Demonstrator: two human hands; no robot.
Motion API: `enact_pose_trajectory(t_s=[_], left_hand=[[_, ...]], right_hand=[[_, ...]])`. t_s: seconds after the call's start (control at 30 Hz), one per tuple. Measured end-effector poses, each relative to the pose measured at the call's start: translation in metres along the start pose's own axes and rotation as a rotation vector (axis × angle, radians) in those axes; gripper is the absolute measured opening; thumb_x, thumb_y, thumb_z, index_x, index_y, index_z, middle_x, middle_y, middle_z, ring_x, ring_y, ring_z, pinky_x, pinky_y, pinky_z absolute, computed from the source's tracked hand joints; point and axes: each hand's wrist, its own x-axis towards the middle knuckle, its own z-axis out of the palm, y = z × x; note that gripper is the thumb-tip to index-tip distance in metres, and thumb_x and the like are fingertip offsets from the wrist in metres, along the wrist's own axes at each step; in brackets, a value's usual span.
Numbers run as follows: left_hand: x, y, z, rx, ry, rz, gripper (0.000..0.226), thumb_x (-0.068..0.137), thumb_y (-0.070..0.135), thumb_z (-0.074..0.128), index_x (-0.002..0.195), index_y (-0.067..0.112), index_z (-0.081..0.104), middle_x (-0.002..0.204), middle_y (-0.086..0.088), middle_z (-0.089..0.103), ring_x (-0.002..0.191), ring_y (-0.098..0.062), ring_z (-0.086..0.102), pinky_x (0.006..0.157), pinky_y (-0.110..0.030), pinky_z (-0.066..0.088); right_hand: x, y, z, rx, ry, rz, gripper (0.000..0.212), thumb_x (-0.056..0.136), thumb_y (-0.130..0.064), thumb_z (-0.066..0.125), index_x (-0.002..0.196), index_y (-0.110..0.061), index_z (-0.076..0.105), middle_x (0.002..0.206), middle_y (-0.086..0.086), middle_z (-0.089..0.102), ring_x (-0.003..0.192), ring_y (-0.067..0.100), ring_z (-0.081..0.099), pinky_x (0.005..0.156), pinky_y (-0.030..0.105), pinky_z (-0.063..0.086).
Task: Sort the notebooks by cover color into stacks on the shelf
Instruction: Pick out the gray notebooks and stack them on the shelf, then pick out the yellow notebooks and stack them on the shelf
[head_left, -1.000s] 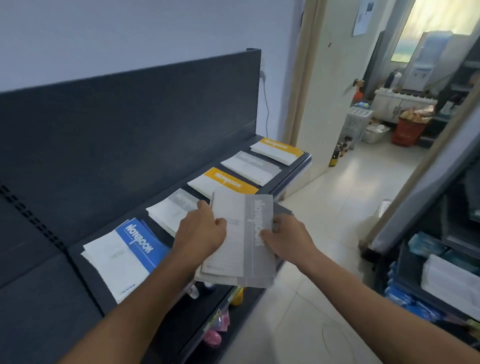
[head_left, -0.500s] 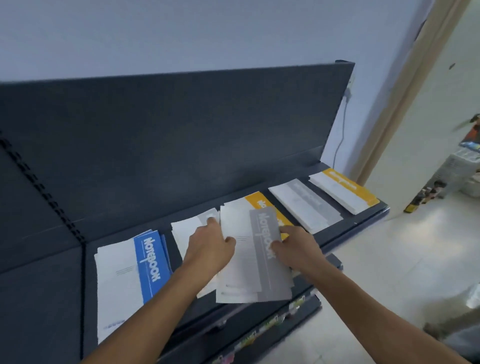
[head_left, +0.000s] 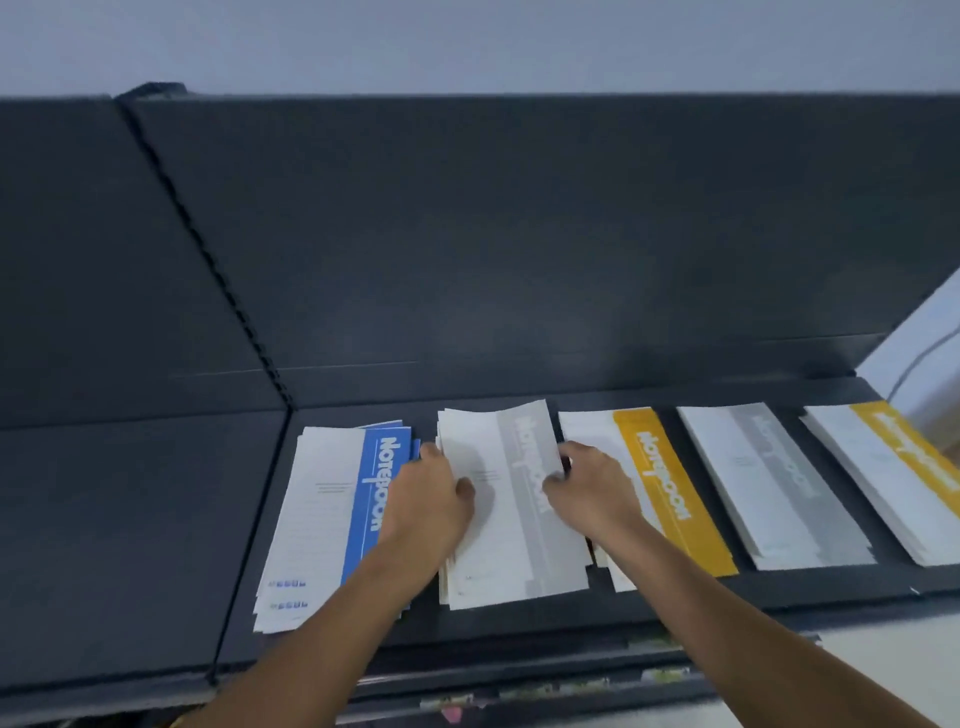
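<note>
Pale wall (head_left: 467, 41) fills my feed at 12 o'clock. Dark cable (head_left: 919, 358) hangs against a lighter patch at 3 o'clock. Slotted upright (head_left: 208, 260) slants through 10 o'clock. Coloured packets (head_left: 452, 714) at 6 o'clock (too blurred to identify).
</note>
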Motion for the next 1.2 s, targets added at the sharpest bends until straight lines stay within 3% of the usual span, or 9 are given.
enact_pose_trajectory(t_s=[0.1, 0.2, 0.33, 0.47, 0.6, 0.7, 0.93, 1.07, 1.2], left_hand=[[0.000, -0.004, 0.004, 0.072, 0.031, 0.001, 0.028, 0.098, 0.030, 0.057, 0.112, 0.007, 0.051, 0.084, 0.001, 0.054, 0.071, -0.015, 0.050, 0.059, -0.025, 0.040], [-0.003, -0.008, 0.007, 0.133, 0.014, -0.005, 0.030, 0.098, 0.035, 0.055, 0.113, 0.008, 0.053, 0.104, -0.007, 0.060, 0.083, -0.021, 0.059, 0.065, -0.030, 0.050], [-0.002, -0.011, 0.010, 0.160, -0.014, -0.017, 0.037, 0.100, 0.042, 0.051, 0.120, 0.011, 0.055, 0.121, -0.009, 0.054, 0.097, -0.025, 0.062, 0.072, -0.032, 0.053], [-0.002, -0.008, 0.012, 0.186, 0.025, -0.027, 0.039, 0.100, 0.045, 0.051, 0.119, 0.011, 0.056, 0.125, -0.009, 0.053, 0.101, -0.025, 0.062, 0.074, -0.032, 0.052], [-0.002, -0.004, 0.001, 0.200, 0.083, -0.026, 0.039, 0.099, 0.045, 0.049, 0.121, 0.012, 0.055, 0.122, -0.007, 0.055, 0.101, -0.025, 0.063, 0.069, -0.033, 0.049], [-0.001, -0.009, -0.016, 0.167, 0.125, -0.022, 0.034, 0.098, 0.041, 0.049, 0.120, 0.015, 0.055, 0.114, -0.003, 0.055, 0.095, -0.025, 0.061, 0.065, -0.033, 0.042], [-0.025, -0.058, -0.080, 0.047, 0.215, -0.040, 0.031, 0.097, 0.035, 0.054, 0.123, 0.019, 0.061, 0.115, 0.002, 0.061, 0.091, -0.019, 0.064, 0.081, -0.039, 0.056], [-0.055, -0.101, -0.123, 0.041, 0.318, -0.133, 0.017, 0.096, 0.030, 0.054, 0.107, 0.021, 0.063, 0.105, 0.003, 0.059, 0.088, -0.021, 0.062, 0.079, -0.039, 0.055], [-0.095, -0.155, -0.159, 0.065, 0.401, -0.261, 0.017, 0.096, 0.029, 0.053, 0.108, 0.020, 0.062, 0.105, 0.004, 0.059, 0.094, -0.020, 0.060, 0.083, -0.038, 0.052]], right_hand=[[0.007, 0.000, 0.011, -0.121, -0.023, -0.002, 0.013, 0.091, -0.026, 0.056, 0.102, -0.020, 0.060, 0.096, -0.003, 0.063, 0.085, 0.020, 0.062, 0.062, 0.030, 0.045], [0.009, -0.001, 0.017, -0.215, -0.025, -0.021, 0.013, 0.093, -0.030, 0.057, 0.094, -0.017, 0.055, 0.088, -0.002, 0.058, 0.081, 0.020, 0.060, 0.059, 0.030, 0.043], [0.011, -0.003, 0.017, -0.283, -0.007, -0.065, 0.018, 0.094, -0.033, 0.059, 0.090, -0.019, 0.049, 0.077, -0.006, 0.045, 0.074, 0.017, 0.052, 0.057, 0.028, 0.039], [0.011, -0.003, 0.010, -0.336, 0.031, -0.119, 0.019, 0.094, -0.034, 0.060, 0.095, -0.018, 0.052, 0.087, -0.002, 0.046, 0.077, 0.018, 0.050, 0.063, 0.030, 0.042], [0.017, -0.009, -0.003, -0.361, 0.085, -0.191, 0.015, 0.095, -0.034, 0.058, 0.097, -0.020, 0.052, 0.092, -0.003, 0.055, 0.071, 0.016, 0.049, 0.059, 0.029, 0.040], [0.024, -0.022, -0.008, -0.324, 0.085, -0.294, 0.024, 0.096, -0.032, 0.057, 0.116, -0.018, 0.059, 0.108, 0.000, 0.063, 0.083, 0.020, 0.061, 0.063, 0.029, 0.040], [0.021, -0.098, 0.020, -0.297, -0.082, -0.631, 0.024, 0.096, -0.031, 0.053, 0.117, -0.021, 0.061, 0.119, 0.001, 0.064, 0.104, 0.028, 0.063, 0.079, 0.038, 0.051], [-0.003, -0.158, 0.053, -0.297, -0.202, -0.839, 0.028, 0.097, -0.031, 0.051, 0.120, -0.020, 0.061, 0.120, 0.001, 0.062, 0.106, 0.028, 0.061, 0.079, 0.037, 0.051], [-0.043, -0.223, 0.084, -0.283, -0.277, -1.052, 0.028, 0.097, -0.033, 0.052, 0.122, -0.022, 0.060, 0.111, -0.001, 0.063, 0.101, 0.025, 0.062, 0.078, 0.038, 0.051]])
